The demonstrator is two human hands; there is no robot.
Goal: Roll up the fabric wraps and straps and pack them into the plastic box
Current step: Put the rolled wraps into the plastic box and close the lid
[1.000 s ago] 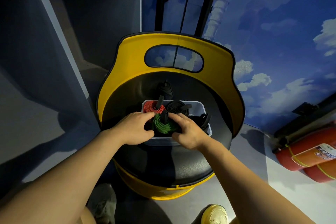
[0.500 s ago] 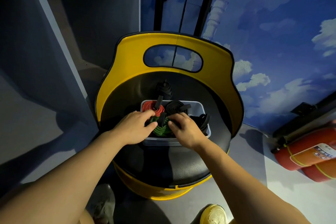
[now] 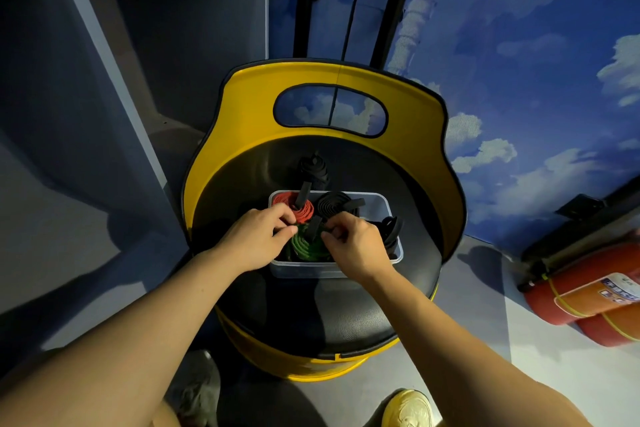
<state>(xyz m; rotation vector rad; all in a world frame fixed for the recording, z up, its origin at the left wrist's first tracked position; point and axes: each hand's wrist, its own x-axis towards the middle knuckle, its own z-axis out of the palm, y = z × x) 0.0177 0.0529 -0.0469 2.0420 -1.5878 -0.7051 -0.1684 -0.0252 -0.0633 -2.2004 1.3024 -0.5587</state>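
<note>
The plastic box (image 3: 390, 255) is crowded: red roll (image 3: 302, 211) and black roll (image 3: 331, 204) fill its far side, a green roll (image 3: 306, 246) the near left, loose black straps (image 3: 391, 232) the right end. Another black roll (image 3: 313, 168) stands behind it, hemmed by the yellow backrest (image 3: 242, 107). The seat's (image 3: 311, 315) near edge lies bare.

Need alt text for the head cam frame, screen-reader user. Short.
Both hands reach into a clear plastic box on a black seat: the left hand and right hand pinch a green rolled wrap at the box's near side. A red roll and a black roll sit behind it; another black roll lies on the seat beyond the box.
</note>
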